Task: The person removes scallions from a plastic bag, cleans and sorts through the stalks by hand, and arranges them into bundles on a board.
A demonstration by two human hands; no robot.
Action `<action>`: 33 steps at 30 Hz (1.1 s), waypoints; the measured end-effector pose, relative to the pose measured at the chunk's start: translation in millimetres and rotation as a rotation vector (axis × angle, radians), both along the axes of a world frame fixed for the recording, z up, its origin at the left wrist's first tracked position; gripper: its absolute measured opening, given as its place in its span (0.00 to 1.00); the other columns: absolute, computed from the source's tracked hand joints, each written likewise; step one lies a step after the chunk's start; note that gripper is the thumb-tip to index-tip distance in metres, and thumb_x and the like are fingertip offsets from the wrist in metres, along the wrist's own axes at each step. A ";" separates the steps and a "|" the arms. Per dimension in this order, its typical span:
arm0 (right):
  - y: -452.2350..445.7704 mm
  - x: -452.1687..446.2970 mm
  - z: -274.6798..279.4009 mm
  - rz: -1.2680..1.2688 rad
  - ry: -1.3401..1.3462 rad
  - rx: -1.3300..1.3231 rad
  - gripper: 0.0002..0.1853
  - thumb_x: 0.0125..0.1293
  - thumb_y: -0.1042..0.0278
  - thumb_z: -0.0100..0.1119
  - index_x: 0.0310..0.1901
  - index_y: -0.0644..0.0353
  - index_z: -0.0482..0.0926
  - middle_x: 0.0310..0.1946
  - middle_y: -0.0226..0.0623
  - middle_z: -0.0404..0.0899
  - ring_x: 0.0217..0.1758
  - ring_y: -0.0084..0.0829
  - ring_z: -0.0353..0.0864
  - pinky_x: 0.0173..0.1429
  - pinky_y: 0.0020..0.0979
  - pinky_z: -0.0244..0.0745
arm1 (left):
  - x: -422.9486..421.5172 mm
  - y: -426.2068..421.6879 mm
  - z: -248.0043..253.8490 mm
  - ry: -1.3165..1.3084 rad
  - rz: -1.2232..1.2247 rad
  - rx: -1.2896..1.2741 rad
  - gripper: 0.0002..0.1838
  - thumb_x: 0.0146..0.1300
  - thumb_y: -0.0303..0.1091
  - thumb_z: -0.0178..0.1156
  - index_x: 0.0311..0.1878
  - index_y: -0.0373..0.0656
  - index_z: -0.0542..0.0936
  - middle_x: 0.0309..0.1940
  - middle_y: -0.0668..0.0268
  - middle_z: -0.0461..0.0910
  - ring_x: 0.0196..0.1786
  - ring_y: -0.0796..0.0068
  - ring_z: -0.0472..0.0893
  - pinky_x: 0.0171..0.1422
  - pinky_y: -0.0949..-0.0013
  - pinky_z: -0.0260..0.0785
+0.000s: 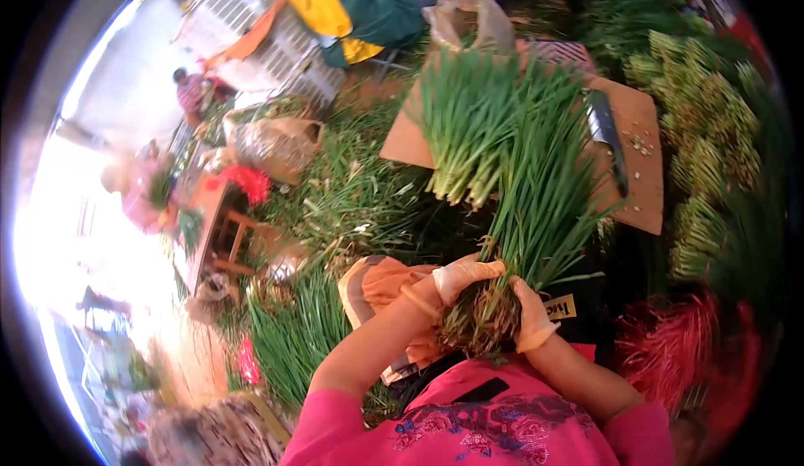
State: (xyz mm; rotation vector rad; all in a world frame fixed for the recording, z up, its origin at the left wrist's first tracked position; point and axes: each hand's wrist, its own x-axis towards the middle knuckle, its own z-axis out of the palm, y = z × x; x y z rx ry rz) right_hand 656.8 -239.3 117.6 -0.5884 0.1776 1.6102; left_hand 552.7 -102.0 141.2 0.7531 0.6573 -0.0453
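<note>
L hand (469,276) & R hand (533,315) grip an uncleaned bunch (536,215) w/ brown roots (479,324), lower ctr. Clean-stemmed greens (469,123) lie upper ctr.

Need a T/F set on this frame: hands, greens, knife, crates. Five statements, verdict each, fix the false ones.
1. The left hand and right hand are both on one bundle of greens. True.
2. The knife is in the right hand's grip. False: it lies on the brown board.
3. The bunch on the board has its pale stalk ends towards the person. True.
4. The white crates are at the picture's lower right. False: they are at the upper left.
5. The held bundle's lower end is clean and bare. False: brown, tangled roots show there.
</note>
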 end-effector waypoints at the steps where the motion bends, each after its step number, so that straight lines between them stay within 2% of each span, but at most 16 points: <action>1: 2.3 4.3 -23.2 -0.093 0.110 -0.083 0.19 0.66 0.60 0.50 0.55 0.59 0.70 0.49 0.39 0.76 0.49 0.35 0.78 0.53 0.37 0.76 | 7.9 4.4 -30.5 -0.004 -0.014 -0.025 0.24 0.57 0.42 0.64 0.54 0.42 0.72 0.44 0.69 0.77 0.46 0.76 0.75 0.55 0.67 0.68; 3: -8.1 8.0 -59.0 -0.071 0.010 -0.111 0.21 0.65 0.59 0.53 0.56 0.59 0.70 0.50 0.39 0.76 0.49 0.35 0.78 0.55 0.38 0.75 | 22.1 12.7 -71.4 -0.011 -0.039 -0.069 0.20 0.58 0.43 0.62 0.51 0.45 0.73 0.44 0.70 0.77 0.46 0.76 0.75 0.55 0.66 0.68; 5: -12.3 13.3 -57.7 -0.026 -0.035 -0.108 0.27 0.60 0.57 0.60 0.58 0.59 0.69 0.51 0.40 0.76 0.50 0.37 0.77 0.56 0.37 0.74 | 39.4 18.4 -58.4 -0.088 -0.046 -0.107 0.19 0.59 0.43 0.62 0.50 0.46 0.74 0.45 0.71 0.77 0.47 0.76 0.75 0.55 0.66 0.68; 9: -21.0 34.6 -34.0 0.160 -0.804 -0.268 0.25 0.60 0.58 0.61 0.54 0.67 0.72 0.46 0.41 0.77 0.47 0.32 0.76 0.56 0.36 0.68 | 65.8 24.7 -63.4 -0.041 -0.068 -0.014 0.16 0.60 0.42 0.61 0.48 0.44 0.76 0.44 0.70 0.78 0.46 0.75 0.76 0.54 0.68 0.68; 12: -21.2 53.0 -16.3 0.216 -1.011 -0.519 0.25 0.60 0.58 0.61 0.53 0.67 0.73 0.46 0.39 0.77 0.48 0.33 0.76 0.58 0.36 0.65 | 73.6 31.6 -81.6 -0.027 -0.103 -0.008 0.18 0.60 0.41 0.60 0.50 0.41 0.76 0.44 0.67 0.79 0.46 0.74 0.77 0.54 0.69 0.68; 14: -20.1 69.3 -67.8 -0.088 -0.867 -0.155 0.25 0.66 0.52 0.52 0.57 0.64 0.70 0.48 0.36 0.77 0.49 0.30 0.77 0.55 0.33 0.70 | 72.2 31.2 -80.6 -0.045 -0.108 -0.004 0.19 0.60 0.41 0.59 0.51 0.40 0.76 0.45 0.66 0.79 0.46 0.74 0.78 0.54 0.70 0.68; 16: -1.5 89.2 -53.1 -0.209 -0.349 0.018 0.25 0.68 0.51 0.50 0.58 0.63 0.69 0.48 0.38 0.77 0.50 0.29 0.77 0.54 0.31 0.73 | 70.0 30.7 -77.3 -0.086 -0.116 -0.037 0.21 0.59 0.39 0.61 0.53 0.39 0.75 0.46 0.66 0.80 0.46 0.74 0.78 0.55 0.70 0.68; 18: 19.7 109.0 -54.2 -0.187 -0.224 0.075 0.25 0.68 0.51 0.50 0.58 0.63 0.69 0.48 0.37 0.77 0.51 0.29 0.77 0.53 0.32 0.74 | 65.7 39.5 -100.5 -0.057 -0.085 0.101 0.21 0.58 0.38 0.62 0.53 0.38 0.75 0.46 0.66 0.80 0.46 0.74 0.78 0.55 0.69 0.68; 20: 39.4 123.8 -47.2 -0.184 -0.161 0.118 0.26 0.66 0.53 0.53 0.58 0.64 0.69 0.49 0.38 0.77 0.50 0.29 0.78 0.53 0.32 0.75 | 74.2 35.4 -52.9 -0.111 -0.058 0.075 0.22 0.56 0.33 0.63 0.53 0.37 0.74 0.45 0.67 0.79 0.46 0.74 0.78 0.55 0.68 0.68; 22: 47.7 132.8 14.1 -0.121 -0.300 0.276 0.25 0.64 0.56 0.56 0.57 0.66 0.69 0.49 0.38 0.77 0.49 0.29 0.78 0.52 0.32 0.75 | 80.4 37.3 -21.7 -0.155 -0.016 0.126 0.22 0.56 0.32 0.63 0.54 0.37 0.73 0.44 0.67 0.79 0.45 0.74 0.77 0.54 0.68 0.69; 24: 64.4 145.7 42.0 -0.143 -0.619 0.086 0.25 0.62 0.61 0.60 0.56 0.66 0.70 0.47 0.38 0.78 0.48 0.29 0.78 0.52 0.32 0.75 | 97.3 33.6 32.7 -0.179 0.021 0.306 0.25 0.55 0.30 0.64 0.56 0.37 0.71 0.43 0.68 0.78 0.45 0.74 0.77 0.52 0.69 0.70; 26: 74.9 153.1 97.5 -0.274 -0.844 0.174 0.23 0.60 0.67 0.62 0.54 0.68 0.70 0.45 0.39 0.78 0.47 0.28 0.79 0.52 0.31 0.76 | 118.3 39.5 48.6 -0.316 0.151 0.524 0.27 0.55 0.33 0.66 0.58 0.40 0.69 0.44 0.68 0.77 0.43 0.76 0.76 0.49 0.70 0.71; 28: 82.2 161.1 151.8 -0.411 -0.980 0.295 0.22 0.58 0.72 0.63 0.53 0.69 0.70 0.44 0.39 0.79 0.46 0.28 0.79 0.52 0.30 0.77 | 133.2 36.4 104.9 -0.342 0.155 0.606 0.29 0.55 0.35 0.67 0.58 0.40 0.68 0.46 0.68 0.76 0.46 0.76 0.76 0.52 0.69 0.71; 31: 83.7 184.3 203.7 -0.439 -1.222 0.381 0.24 0.55 0.70 0.67 0.52 0.68 0.71 0.43 0.39 0.79 0.43 0.27 0.80 0.50 0.28 0.77 | 165.9 40.4 147.1 -0.588 0.161 0.704 0.30 0.59 0.47 0.59 0.59 0.40 0.67 0.52 0.55 0.72 0.53 0.62 0.72 0.58 0.58 0.67; 32: 87.0 190.6 206.1 -0.478 -1.223 0.455 0.25 0.54 0.70 0.69 0.52 0.68 0.71 0.42 0.38 0.79 0.43 0.27 0.79 0.51 0.28 0.76 | 170.8 37.7 164.6 -0.577 0.108 0.988 0.29 0.66 0.54 0.48 0.60 0.40 0.66 0.56 0.44 0.67 0.58 0.50 0.69 0.63 0.48 0.63; 33: 90.1 196.5 207.4 -0.518 -1.222 0.530 0.27 0.53 0.69 0.70 0.52 0.68 0.70 0.42 0.38 0.80 0.43 0.26 0.79 0.51 0.28 0.76 | 175.2 45.3 167.8 -0.560 0.067 0.908 0.31 0.64 0.56 0.49 0.61 0.41 0.66 0.56 0.46 0.68 0.59 0.53 0.68 0.65 0.50 0.61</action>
